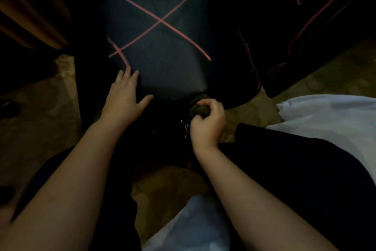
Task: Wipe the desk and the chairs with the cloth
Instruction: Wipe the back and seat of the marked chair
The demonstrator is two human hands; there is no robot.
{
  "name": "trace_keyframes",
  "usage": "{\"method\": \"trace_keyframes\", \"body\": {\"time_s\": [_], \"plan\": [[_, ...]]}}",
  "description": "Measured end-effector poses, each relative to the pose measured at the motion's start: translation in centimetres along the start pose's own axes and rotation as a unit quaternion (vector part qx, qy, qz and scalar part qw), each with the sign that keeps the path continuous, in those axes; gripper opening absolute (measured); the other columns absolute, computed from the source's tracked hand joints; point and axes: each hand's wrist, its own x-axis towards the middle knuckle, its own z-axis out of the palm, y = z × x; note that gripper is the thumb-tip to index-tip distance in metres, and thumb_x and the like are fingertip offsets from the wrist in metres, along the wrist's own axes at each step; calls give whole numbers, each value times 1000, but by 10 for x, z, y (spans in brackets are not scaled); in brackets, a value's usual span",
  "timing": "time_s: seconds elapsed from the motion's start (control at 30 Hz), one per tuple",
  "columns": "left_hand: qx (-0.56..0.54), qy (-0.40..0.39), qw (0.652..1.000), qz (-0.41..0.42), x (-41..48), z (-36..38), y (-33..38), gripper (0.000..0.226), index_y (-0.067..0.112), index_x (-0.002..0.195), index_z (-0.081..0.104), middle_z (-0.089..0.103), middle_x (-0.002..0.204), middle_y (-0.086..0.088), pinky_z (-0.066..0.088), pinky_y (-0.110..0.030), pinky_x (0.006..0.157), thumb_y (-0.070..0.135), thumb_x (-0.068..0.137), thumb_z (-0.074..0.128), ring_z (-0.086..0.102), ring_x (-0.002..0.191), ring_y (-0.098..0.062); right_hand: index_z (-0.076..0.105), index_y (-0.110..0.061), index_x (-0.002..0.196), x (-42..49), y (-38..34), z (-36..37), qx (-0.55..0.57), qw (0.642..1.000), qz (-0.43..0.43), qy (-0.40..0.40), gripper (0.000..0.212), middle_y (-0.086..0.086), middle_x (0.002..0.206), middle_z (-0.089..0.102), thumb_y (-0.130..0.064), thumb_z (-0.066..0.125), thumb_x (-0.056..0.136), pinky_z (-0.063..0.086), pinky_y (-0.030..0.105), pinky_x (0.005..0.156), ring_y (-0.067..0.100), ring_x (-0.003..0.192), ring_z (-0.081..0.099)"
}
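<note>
A dark chair seat (162,55) with a pink crossed stitching pattern fills the middle of the view. My left hand (124,96) lies flat with spread fingers on the seat's front left corner. My right hand (207,122) grips a bunched dark olive cloth (198,106) and holds it against the seat's front edge. The scene is dim, so the chair's lower parts are hard to make out.
A second dark chair with pink trim (305,37) stands at the right. Brown wooden furniture (26,16) is at the upper left. Patterned flooring (40,108) surrounds the chair. My dark trousers and white garment (325,118) fill the lower right.
</note>
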Motion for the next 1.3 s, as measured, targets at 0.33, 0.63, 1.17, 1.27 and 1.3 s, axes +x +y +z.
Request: {"method": "trace_keyframes", "body": {"time_s": [0.33,0.63,1.17,1.27,1.3], "plan": [[37,-13,999,-12,-3,4,8,74,5,153,19,10,162,-14,13,-49,118,33,95,56,7,149,-30,63,-9,97,58,13,-24,6,981,137,137,39,15,110,61,16,47,73,39,7,78,25,100,59],[57,-27,998,-29,-3,5,16,73,3,153,14,5,162,-15,10,-47,119,33,98,51,4,150,-30,69,-11,87,-41,6,2,-24,983,-52,-172,39,6,92,65,16,54,63,44,21,87,10,87,55],[-91,-13,995,38,-5,-4,-8,58,9,151,30,15,162,-9,9,-45,121,22,99,52,6,150,-25,67,-11,81,11,0,-9,-45,990,-116,-65,36,7,89,64,14,51,59,42,23,81,24,88,59],[-49,25,998,-8,-5,-7,-17,64,9,151,29,12,161,-18,13,-48,120,27,96,57,6,149,-32,63,-7,86,36,14,-25,-11,996,47,74,34,19,97,62,15,48,65,34,8,79,31,93,59],[-28,20,999,-40,-7,-7,-20,68,10,152,25,8,160,-21,12,-49,120,31,96,57,4,149,-35,63,-6,86,35,16,-24,-10,994,65,86,33,20,98,62,16,48,66,32,3,78,31,94,59]]}}
